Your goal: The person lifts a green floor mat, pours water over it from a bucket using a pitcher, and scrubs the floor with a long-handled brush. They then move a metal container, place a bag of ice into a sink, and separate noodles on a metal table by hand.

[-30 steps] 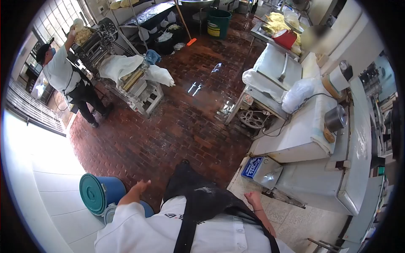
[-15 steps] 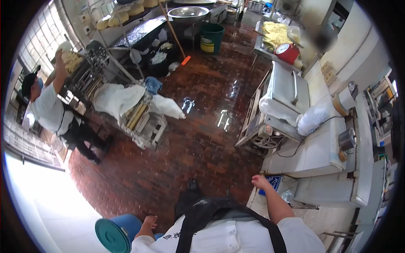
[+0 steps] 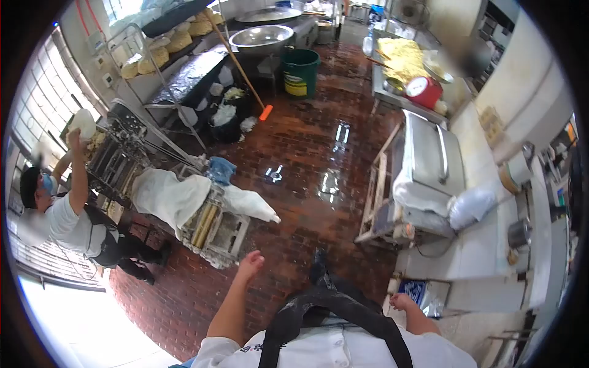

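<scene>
My left hand swings out in front over the brick floor, its fingers curled in and nothing seen in them. Nearest to it is the front end of the rolling machine, a gap apart, with a white cloth draped over it. Down by my right side, my right hand is loosely closed, also with nothing visible in it. Close beside it stands a blue printed box below the white counter. A dark shoe of mine shows on the floor ahead.
At the left a co-worker raises an arm over the machine. The wet brick floor runs ahead. On the right stands a metal-lidded machine. Farther off are a green bin, a broom and a table with yellow noodles.
I have stepped forward, and the machines and bin appear nearer. My left hand has swung forward and up, while my right hand has dropped back. The teal-lidded bin has left view.
</scene>
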`<state>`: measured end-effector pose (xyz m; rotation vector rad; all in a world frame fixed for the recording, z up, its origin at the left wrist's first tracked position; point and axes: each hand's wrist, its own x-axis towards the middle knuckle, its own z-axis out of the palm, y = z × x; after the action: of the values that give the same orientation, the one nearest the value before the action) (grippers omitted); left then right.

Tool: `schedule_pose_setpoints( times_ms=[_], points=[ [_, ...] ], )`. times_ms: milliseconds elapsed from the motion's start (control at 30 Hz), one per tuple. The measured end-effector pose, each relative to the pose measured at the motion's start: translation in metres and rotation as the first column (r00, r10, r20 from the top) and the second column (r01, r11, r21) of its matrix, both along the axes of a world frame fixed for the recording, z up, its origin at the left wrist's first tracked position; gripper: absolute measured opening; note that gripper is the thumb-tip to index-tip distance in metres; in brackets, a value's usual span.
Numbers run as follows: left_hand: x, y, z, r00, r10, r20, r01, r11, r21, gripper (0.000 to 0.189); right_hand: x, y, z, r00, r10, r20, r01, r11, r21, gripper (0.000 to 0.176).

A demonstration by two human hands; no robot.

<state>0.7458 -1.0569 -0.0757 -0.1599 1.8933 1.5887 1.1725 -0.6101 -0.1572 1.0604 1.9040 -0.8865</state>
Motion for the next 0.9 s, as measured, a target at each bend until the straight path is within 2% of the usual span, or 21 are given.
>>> schedule_pose_setpoints(
  times_ms=[33,100,133,167,200,233,267,300,333,367,400,433,500,567,700,733,767,800,833,867,900],
  points=[
    [-0.012,0.004,-0.001,1.0,0.02,-0.014,-0.02,1.0,-0.007,0.035,-0.025,0.007,-0.009,1.0,0.02,-0.014,-0.02,1.0,-0.007,0.026],
    [-0.026,0.014,-0.008,0.943,-0.327,-0.065,0.283,0.888,-0.362,0.024,-0.073,0.022,-0.021,0.968,-0.039,-0.248,0.051,0.998,0.042,0.027],
    [-0.031,0.02,-0.006,0.937,-0.338,-0.085,0.27,0.859,-0.436,0.026,-0.095,0.037,-0.042,0.945,0.111,-0.308,-0.076,0.99,0.123,0.031],
    [-0.033,0.022,-0.005,0.932,-0.349,-0.1,0.255,0.826,-0.503,0.029,-0.117,0.05,-0.047,0.945,0.122,-0.303,-0.088,0.988,0.125,0.031],
    [-0.042,0.015,-0.032,0.761,-0.56,-0.328,0.291,0.746,-0.599,0.036,-0.153,0.062,-0.048,0.91,0.139,-0.391,-0.107,0.989,0.102,0.033],
    [-0.054,0.027,-0.016,0.766,-0.549,-0.335,0.276,0.751,-0.6,0.036,-0.195,0.069,-0.047,0.864,0.148,-0.481,-0.127,0.989,0.076,0.035],
    [-0.057,0.037,0.02,0.904,-0.367,-0.219,0.187,0.801,-0.569,0.038,-0.236,0.075,-0.034,0.851,0.234,-0.469,-0.197,0.972,0.128,0.035],
    [-0.063,0.046,0.04,0.983,-0.16,-0.085,0.088,0.831,-0.55,0.04,-0.282,0.08,-0.009,0.835,0.318,-0.449,-0.266,0.948,0.177,0.035],
    [-0.07,0.019,-0.019,0.968,-0.196,-0.157,0.063,0.794,-0.605,0.045,-0.325,0.088,-0.007,0.79,0.406,-0.459,-0.342,0.914,0.221,0.035],
    [-0.084,0.029,0.01,0.989,-0.139,0.059,0.147,0.792,-0.593,0.029,-0.367,0.096,-0.007,0.737,0.491,-0.464,-0.413,0.871,0.266,0.035],
    [-0.088,0.034,0.016,0.992,-0.1,-0.071,0.049,0.852,-0.522,0.032,-0.409,0.101,-0.001,0.69,0.459,-0.56,-0.384,0.888,0.255,0.034],
    [-0.094,0.037,0.014,0.979,-0.052,-0.197,-0.04,0.9,-0.435,0.048,-0.45,0.102,0.006,0.635,0.419,-0.649,-0.353,0.905,0.239,0.034],
    [-0.12,0.043,0.0,0.993,0.023,-0.118,-0.069,0.914,-0.4,0.078,-0.524,0.098,0.037,0.608,0.375,-0.7,-0.332,0.921,0.204,0.033],
    [-0.149,0.037,-0.05,0.987,0.113,-0.11,-0.141,0.945,-0.296,0.078,-0.585,0.081,0.113,0.64,0.314,-0.702,-0.318,0.939,0.13,0.032],
    [-0.239,0.086,-0.027,0.993,0.027,-0.114,-0.044,0.987,-0.153,0.068,-0.644,0.112,0.106,0.709,0.337,-0.62,-0.335,0.934,0.126,0.033],
    [-0.267,0.103,-0.016,0.993,0.038,-0.112,-0.054,0.989,-0.136,0.064,-0.642,0.136,0.067,0.692,0.409,-0.596,-0.361,0.91,0.205,0.033],
    [-0.289,0.113,-0.042,0.981,0.015,-0.192,-0.046,0.986,-0.159,0.063,-0.636,0.164,0.027,0.668,0.481,-0.568,-0.386,0.876,0.288,0.034],
    [-0.317,0.128,-0.046,0.985,0.028,-0.172,-0.039,0.998,-0.056,0.062,-0.632,0.184,0.014,0.721,0.462,-0.517,-0.382,0.887,0.26,0.034],
    [-0.348,0.148,-0.04,0.99,-0.019,-0.139,0.01,0.998,-0.066,0.062,-0.629,0.203,0.005,0.769,0.444,-0.461,-0.377,0.896,0.234,0.035],
    [-0.38,0.162,-0.055,0.959,-0.153,-0.237,0.13,0.985,-0.11,0.06,-0.624,0.218,0.003,0.81,0.357,-0.465,-0.29,0.933,0.212,0.036],
    [-0.408,0.183,-0.046,0.919,-0.242,-0.312,0.213,0.969,-0.124,0.059,-0.618,0.228,0.004,0.847,0.261,-0.463,-0.198,0.963,0.181,0.036]
  ],
)
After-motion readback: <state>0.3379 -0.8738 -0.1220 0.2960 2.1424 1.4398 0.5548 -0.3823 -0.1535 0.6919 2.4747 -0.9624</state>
